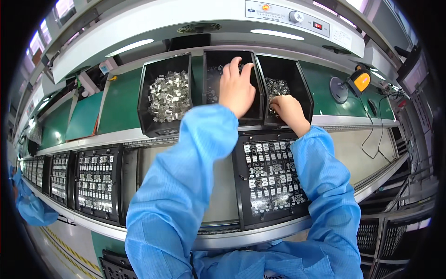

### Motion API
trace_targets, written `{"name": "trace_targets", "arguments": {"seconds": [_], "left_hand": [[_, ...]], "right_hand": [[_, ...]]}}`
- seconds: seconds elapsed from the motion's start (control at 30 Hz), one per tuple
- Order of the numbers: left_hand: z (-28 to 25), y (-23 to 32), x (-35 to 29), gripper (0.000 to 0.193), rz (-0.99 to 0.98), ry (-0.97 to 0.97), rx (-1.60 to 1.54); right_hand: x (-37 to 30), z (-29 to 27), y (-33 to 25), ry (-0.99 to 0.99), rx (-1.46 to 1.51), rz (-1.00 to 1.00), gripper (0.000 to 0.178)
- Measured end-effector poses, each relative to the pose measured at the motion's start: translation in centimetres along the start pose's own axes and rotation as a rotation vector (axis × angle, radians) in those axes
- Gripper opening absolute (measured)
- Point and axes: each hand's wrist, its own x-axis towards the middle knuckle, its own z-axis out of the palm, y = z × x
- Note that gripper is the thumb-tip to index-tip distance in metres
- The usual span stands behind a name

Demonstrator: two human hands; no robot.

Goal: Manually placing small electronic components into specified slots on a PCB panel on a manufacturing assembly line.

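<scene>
My left hand (237,90) reaches over the middle black bin (209,58), its fingers apart and nothing visible in them. Part of that bin's contents is hidden by the hand; small dark pieces show beside it. My right hand (291,111) dips into the right black bin (304,88), fingertips pinched together among small shiny metal parts (277,86). What sits between those fingertips is too small to make out. Below both hands a black tray (244,195) holds rows of small circuit boards with silvery and white parts; my right sleeve covers its right edge.
A third black bin (143,93) at the left holds silvery rectangular metal pieces (169,95). More loaded trays (96,183) line the conveyor leftward. Above the bins hangs a white ionizer-like unit (200,37) with a knob. A yellow-black scanner (360,81) stands at right. Another person's blue sleeve (35,207) shows far left.
</scene>
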Motion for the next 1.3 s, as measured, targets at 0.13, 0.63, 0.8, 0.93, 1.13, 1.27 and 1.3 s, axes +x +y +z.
{"name": "trace_targets", "arguments": {"seconds": [0.13,0.63,0.8,0.93,1.13,1.27,1.3], "left_hand": [[4.6,-5.9,0.7,0.052,-0.029,-0.512,0.269],[1.9,-1.3,0.3,0.016,-0.019,-0.191,0.232],[-2.4,2.1,-4.6,0.029,-0.276,-0.314,-0.432],[-4.1,1.3,-11.5,0.025,-0.489,-0.522,-0.901],[-6.2,-1.2,-17.2,0.015,-0.759,-0.597,-1.069],[-5.9,-2.8,-18.8,0.015,-0.787,-0.465,-1.159],[-5.8,-3.3,-19.1,0.015,-0.768,-0.455,-1.156]], "right_hand": [[-0.7,-0.3,0.9,0.134,-0.017,-0.011,0.015],[-2.0,-0.4,3.3,0.156,0.384,0.011,0.009],[-2.9,-0.7,3.9,0.06,0.341,-0.008,0.015],[-4.3,-1.5,1.2,0.178,0.517,-0.064,0.018],[-8.1,1.5,-5.7,-0.138,0.736,-0.265,0.016],[-8.6,5.5,-5.8,-0.211,0.754,-0.182,0.016],[-8.6,5.6,-6.0,-0.247,0.738,-0.145,0.017]]}}
